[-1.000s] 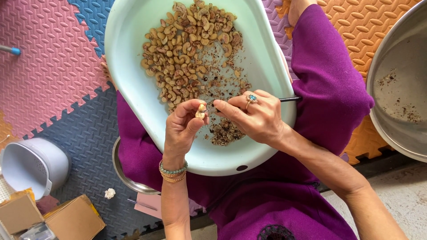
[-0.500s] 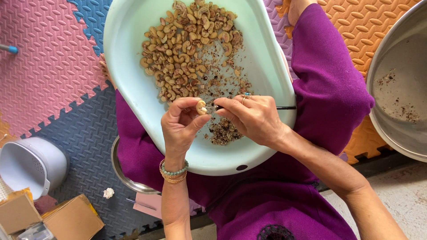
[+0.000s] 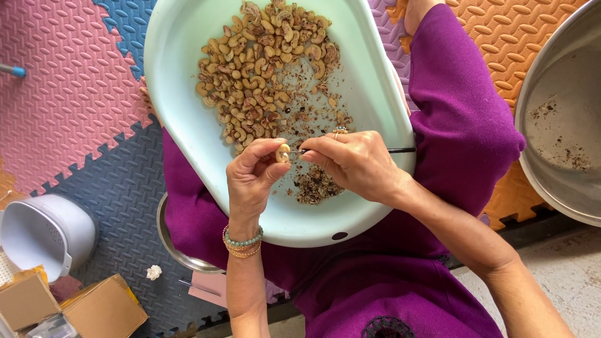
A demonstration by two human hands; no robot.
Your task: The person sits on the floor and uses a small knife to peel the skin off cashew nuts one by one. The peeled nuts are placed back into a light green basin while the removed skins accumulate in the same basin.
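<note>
A pale green oval tray (image 3: 188, 94) rests on my lap and holds a heap of cashew nuts (image 3: 263, 75) with brown skin flakes (image 3: 316, 184) near its front. My left hand (image 3: 250, 178), with bead and gold bracelets at the wrist, pinches one pale cashew (image 3: 283, 153) between thumb and fingers. My right hand (image 3: 354, 163), wearing a ring, grips a thin dark-handled tool (image 3: 400, 150) whose tip touches that nut. Both hands hover over the tray's front half.
A large metal basin (image 3: 563, 112) with a few crumbs stands at the right. A metal bowl rim (image 3: 181, 253) shows under my lap. A white colander-like container (image 3: 44, 231) and cardboard boxes (image 3: 94, 307) lie at lower left on coloured foam mats (image 3: 69, 94).
The hands have shifted slightly; the nut has been turned between my left fingers while the tool tip works on it. The tray and the rest stay put.
</note>
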